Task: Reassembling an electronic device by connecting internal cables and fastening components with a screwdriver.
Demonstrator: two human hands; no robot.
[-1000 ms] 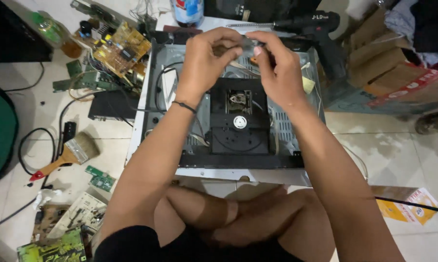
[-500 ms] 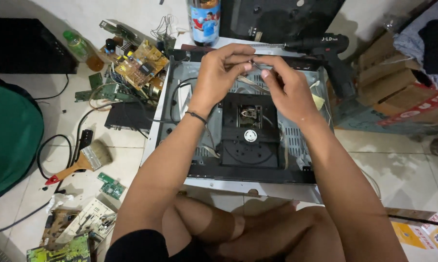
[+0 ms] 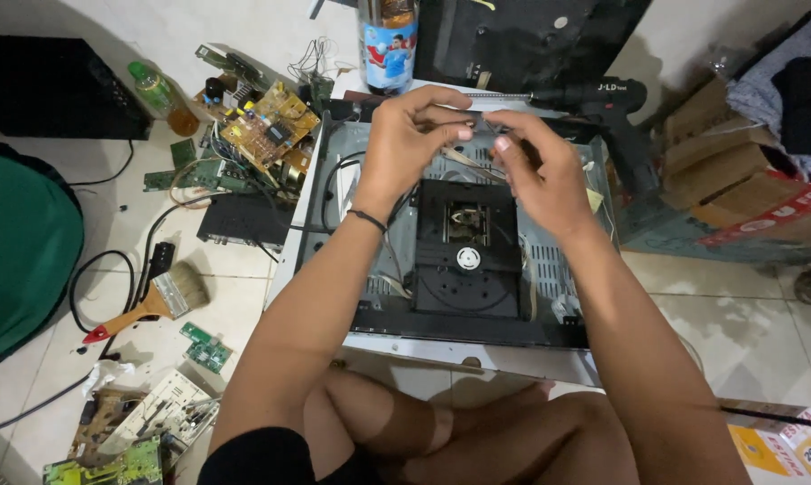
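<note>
Hands: I count two, my left hand (image 3: 410,144) and right hand (image 3: 540,175), both raised over the open player.
Disc player chassis: one (image 3: 459,269), lid off, on the floor.
Power drill: one, black (image 3: 603,103).
Paintbrush: one, orange handle (image 3: 149,305).
Bottles: two that I can see, a green one (image 3: 158,94) and a tall labelled one (image 3: 389,40).
Loose circuit boards: several; I make out a yellow one (image 3: 266,130) and small green ones (image 3: 206,348), exact total unclear.
Wristband: one, black (image 3: 368,218).
</note>
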